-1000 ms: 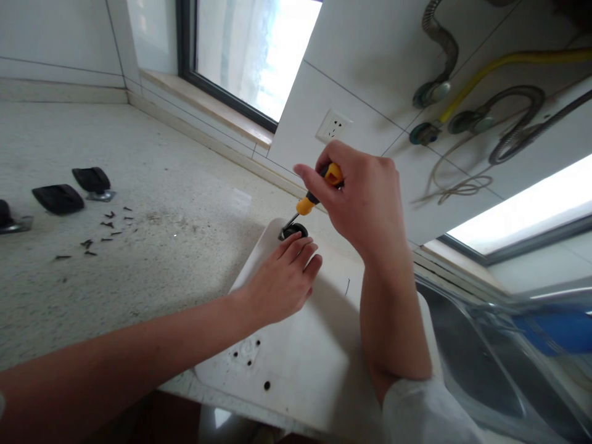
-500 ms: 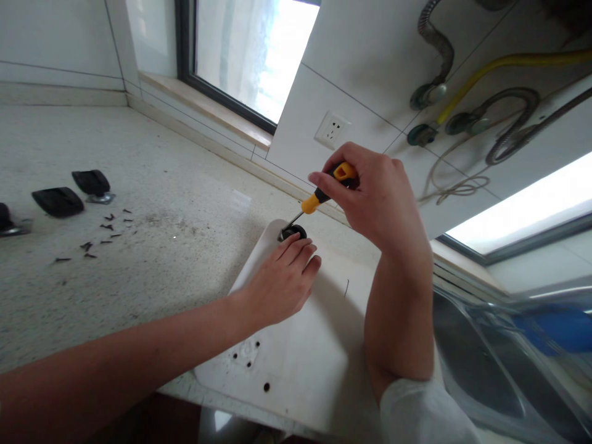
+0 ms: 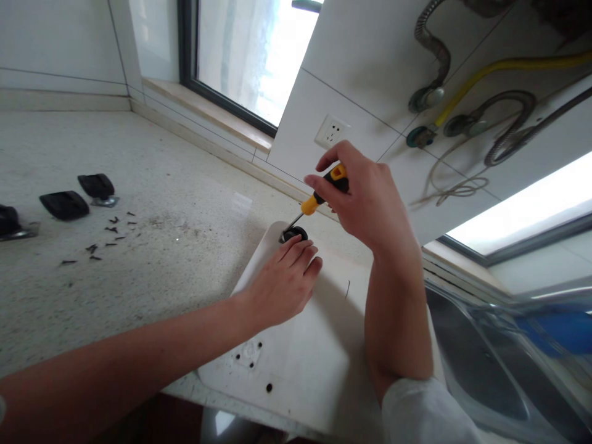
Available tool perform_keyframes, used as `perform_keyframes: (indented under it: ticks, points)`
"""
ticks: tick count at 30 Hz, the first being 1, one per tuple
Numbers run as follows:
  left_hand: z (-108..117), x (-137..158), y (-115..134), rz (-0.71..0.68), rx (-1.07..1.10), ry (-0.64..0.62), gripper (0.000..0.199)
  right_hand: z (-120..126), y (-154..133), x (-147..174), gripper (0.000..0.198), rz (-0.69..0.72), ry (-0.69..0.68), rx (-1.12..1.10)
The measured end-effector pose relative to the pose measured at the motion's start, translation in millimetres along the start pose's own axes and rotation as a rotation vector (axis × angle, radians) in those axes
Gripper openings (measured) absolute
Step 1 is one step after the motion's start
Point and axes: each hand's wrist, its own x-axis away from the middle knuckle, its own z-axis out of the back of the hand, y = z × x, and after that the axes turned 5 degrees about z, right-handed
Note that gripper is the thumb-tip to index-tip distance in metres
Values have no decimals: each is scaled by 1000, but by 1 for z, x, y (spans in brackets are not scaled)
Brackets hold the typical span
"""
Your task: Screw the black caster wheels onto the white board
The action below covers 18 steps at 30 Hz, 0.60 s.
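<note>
My right hand grips a yellow and black screwdriver, its metal tip down at a small black caster wheel mounted at the far corner of a white board. My left hand lies flat on the board, fingertips touching the wheel's near side. The board rests on the speckled countertop and carries several small screw holes near its front edge.
Three black caster wheels and several loose dark screws lie at the left on the countertop. A steel sink with a blue object sits to the right. A wall socket, hoses and a window stand behind.
My right hand has turned the screwdriver handle, its fingers shifting around it. The tip stays at the wheel. My left hand has not moved; the view drifted slightly.
</note>
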Motion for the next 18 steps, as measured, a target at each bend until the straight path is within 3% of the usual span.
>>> perform_keyframes:
  ticks: [6,8,13,15,17,18]
  points:
    - [-1,-2,-1,6,36,-9,32,-11,-9,-2,13,-17,71,89]
    - [-1,-2,-2,2,30,5,31,-3,-10,-1,13,21,169,44]
    - [-3,1,-3,-13,36,58,36,41,-18,19,25,-1,825,-80]
    - [-3,0,-4,-12,38,75,37,50,-16,37,40,-24,971,-174]
    - [-3,0,-4,-8,36,83,38,48,-10,62,52,-72,947,-264]
    - [-2,-1,-4,-5,34,85,38,43,-6,80,50,-147,870,-328]
